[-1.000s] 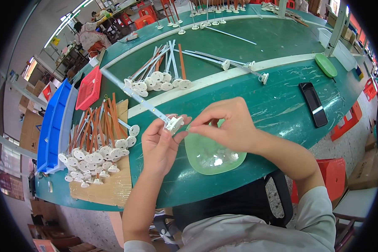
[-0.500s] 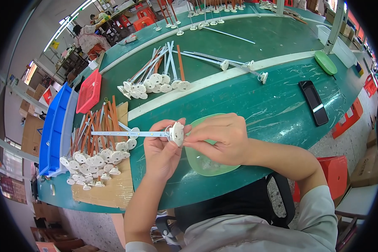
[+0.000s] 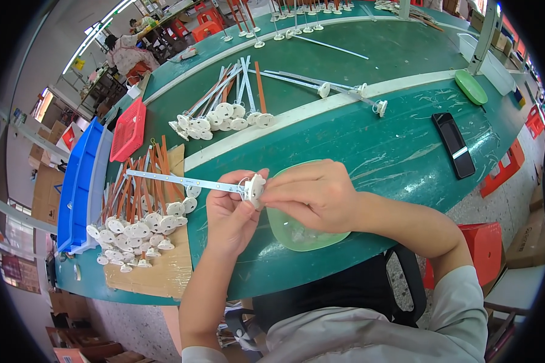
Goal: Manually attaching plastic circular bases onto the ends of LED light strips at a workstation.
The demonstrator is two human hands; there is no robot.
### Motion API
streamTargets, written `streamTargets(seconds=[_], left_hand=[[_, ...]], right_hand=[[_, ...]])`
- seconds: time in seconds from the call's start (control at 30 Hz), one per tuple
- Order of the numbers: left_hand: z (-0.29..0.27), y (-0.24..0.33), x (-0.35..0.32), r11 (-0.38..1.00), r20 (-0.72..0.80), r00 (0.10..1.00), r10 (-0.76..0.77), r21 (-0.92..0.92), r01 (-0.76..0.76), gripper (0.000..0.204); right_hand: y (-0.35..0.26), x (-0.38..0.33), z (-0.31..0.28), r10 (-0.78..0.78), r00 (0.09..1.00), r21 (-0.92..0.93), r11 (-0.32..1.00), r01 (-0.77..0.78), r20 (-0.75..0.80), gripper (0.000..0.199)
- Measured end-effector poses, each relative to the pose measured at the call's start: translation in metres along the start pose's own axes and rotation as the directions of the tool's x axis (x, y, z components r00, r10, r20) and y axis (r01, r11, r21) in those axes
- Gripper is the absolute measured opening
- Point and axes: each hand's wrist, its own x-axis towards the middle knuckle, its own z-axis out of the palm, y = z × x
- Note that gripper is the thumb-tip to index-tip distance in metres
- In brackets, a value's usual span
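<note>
My left hand [image 3: 230, 218] is closed around an LED light strip [image 3: 184, 181] near its end, where a round white end cap [image 3: 255, 190] and thin white wires show. The strip's free end points left. Against the cap's outer face, my right hand [image 3: 321, 196] has its thumb and fingertips pressed together in a pinch. Whatever they hold, if anything, is too small or hidden. Under the right hand sits a light green bowl [image 3: 306, 241] with small clear pieces in it.
On cardboard [image 3: 157, 278] at left lies a pile of capped strips [image 3: 133, 233]; another pile of strips [image 3: 218, 118] is beyond the white rail. A blue bin [image 3: 77, 187] and red basket [image 3: 128, 130] stand at far left. A phone [image 3: 453, 145] and green dish [image 3: 470, 88] are right.
The strip's free end has swung slightly up and left, so the strip now slants down toward the cap. Both hands stay at the cap, the right one shifting a little.
</note>
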Motion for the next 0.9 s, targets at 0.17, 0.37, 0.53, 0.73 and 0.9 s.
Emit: streamTargets(seconds=[0.17,0.37,0.53,0.73,0.9], left_hand=[[0.002,0.001,0.0,0.999,-0.003,1.0,-0.02,-0.029,0.02,0.046],[0.007,-0.005,-0.002,0.999,-0.042,0.999,-0.014,-0.047,0.012,0.045],[0.008,-0.008,-0.005,0.999,-0.067,0.997,-0.028,-0.044,0.025,0.04],[0.011,-0.012,-0.001,0.995,-0.109,0.992,-0.069,-0.073,0.061,0.035],[0.011,-0.004,-0.002,1.0,-0.146,0.989,-0.014,0.015,0.016,0.032]], right_hand=[[-0.002,-0.001,0.001,0.096,0.995,0.059,0.994,-0.096,-0.003,0.016],[-0.005,-0.007,0.012,0.015,0.991,-0.047,0.999,-0.022,-0.133,0.013],[-0.006,-0.008,0.018,0.055,0.979,-0.053,0.996,-0.066,-0.195,0.014],[-0.002,-0.009,0.017,0.067,0.978,-0.061,0.995,-0.081,-0.197,0.013],[0.0,-0.005,0.02,0.081,0.984,-0.073,0.993,-0.093,-0.159,0.013]])
